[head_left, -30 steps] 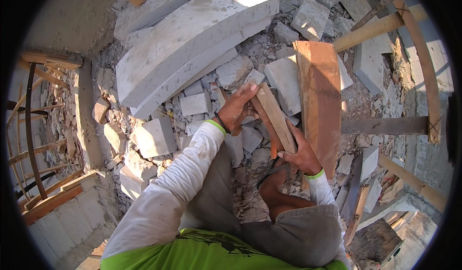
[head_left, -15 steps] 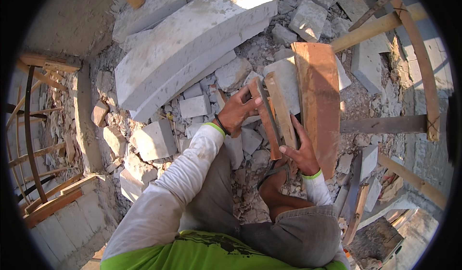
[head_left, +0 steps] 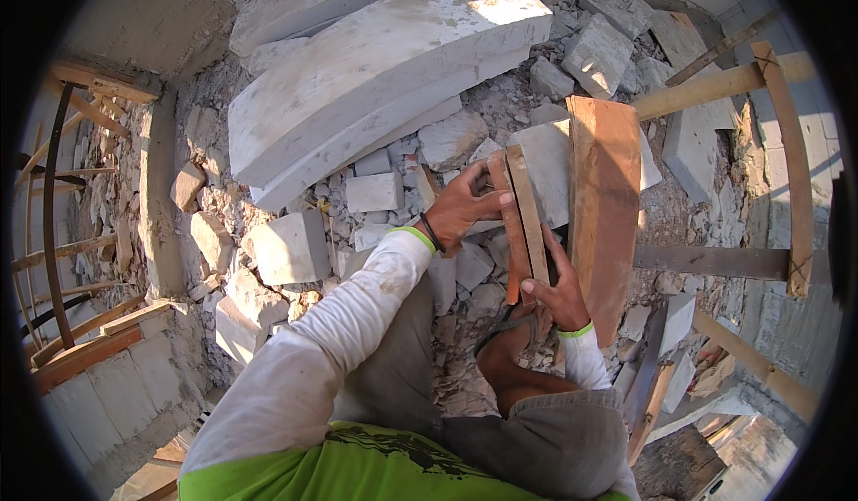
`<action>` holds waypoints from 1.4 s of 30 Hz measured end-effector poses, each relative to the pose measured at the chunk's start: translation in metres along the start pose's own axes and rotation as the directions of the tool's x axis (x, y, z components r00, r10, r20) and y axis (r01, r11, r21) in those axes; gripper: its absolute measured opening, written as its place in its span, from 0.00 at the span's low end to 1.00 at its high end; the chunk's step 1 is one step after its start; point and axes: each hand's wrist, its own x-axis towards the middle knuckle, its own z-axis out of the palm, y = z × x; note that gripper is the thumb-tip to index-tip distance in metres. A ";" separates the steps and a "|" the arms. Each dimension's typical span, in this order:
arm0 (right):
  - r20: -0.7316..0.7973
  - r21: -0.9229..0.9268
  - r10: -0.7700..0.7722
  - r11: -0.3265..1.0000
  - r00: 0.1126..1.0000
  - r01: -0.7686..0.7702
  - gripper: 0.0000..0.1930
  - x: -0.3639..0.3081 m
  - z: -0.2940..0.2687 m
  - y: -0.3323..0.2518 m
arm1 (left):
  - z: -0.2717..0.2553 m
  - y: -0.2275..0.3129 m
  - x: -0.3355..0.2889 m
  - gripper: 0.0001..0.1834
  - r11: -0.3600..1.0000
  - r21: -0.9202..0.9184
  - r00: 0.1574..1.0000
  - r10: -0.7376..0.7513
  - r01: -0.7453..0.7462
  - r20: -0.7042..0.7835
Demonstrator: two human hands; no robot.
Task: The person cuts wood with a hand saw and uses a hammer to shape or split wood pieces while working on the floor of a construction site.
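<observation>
Two short wooden strips lie side by side between my hands, almost touching, with a thin dark gap along them. My left hand (head_left: 462, 206) is closed around the upper part of the reddish wood strip (head_left: 512, 219), thumb across its top edge. Lower down, my right hand (head_left: 563, 292) grips the pale wood strip (head_left: 529, 215) from the right, thumb near its lower end. Just right of them a wide reddish-brown board (head_left: 604, 206) slants over the rubble. A small orange piece (head_left: 513, 288) shows under the strips' lower end; its kind is unclear.
Long pale concrete slabs (head_left: 375, 72) lie stacked beyond my hands. Broken blocks (head_left: 290, 249) and rubble cover the ground around my legs. Wooden bars (head_left: 791, 170) stand at the right, and a timber frame with rods (head_left: 61, 215) is at the left.
The two strips have come together, closing most of the gap between them. Both hands keep their grip. The whole view has shifted slightly.
</observation>
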 end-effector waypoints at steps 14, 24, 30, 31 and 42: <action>-0.038 0.371 0.170 0.917 0.985 -0.144 0.41 -0.028 -0.023 0.060 | 0.001 0.000 0.003 0.38 0.996 0.083 1.000 -0.023 0.022 0.014; 0.057 0.616 0.179 0.768 0.982 -0.176 0.38 -0.017 -0.012 0.045 | -0.003 -0.002 0.005 0.38 0.997 0.065 0.999 -0.039 0.041 -0.033; 0.062 0.608 0.181 0.773 0.981 -0.181 0.41 -0.013 -0.007 0.039 | -0.005 -0.002 0.005 0.40 0.997 0.064 0.998 -0.039 0.043 -0.054; 0.047 0.596 0.173 0.785 0.984 -0.166 0.42 -0.011 -0.005 0.039 | -0.005 -0.002 0.005 0.41 0.997 0.066 0.998 -0.034 0.038 -0.062; 0.038 0.455 0.133 0.880 0.990 -0.135 0.46 -0.003 0.000 0.028 | 0.000 -0.003 0.005 0.45 0.996 0.069 0.994 -0.046 0.053 -0.097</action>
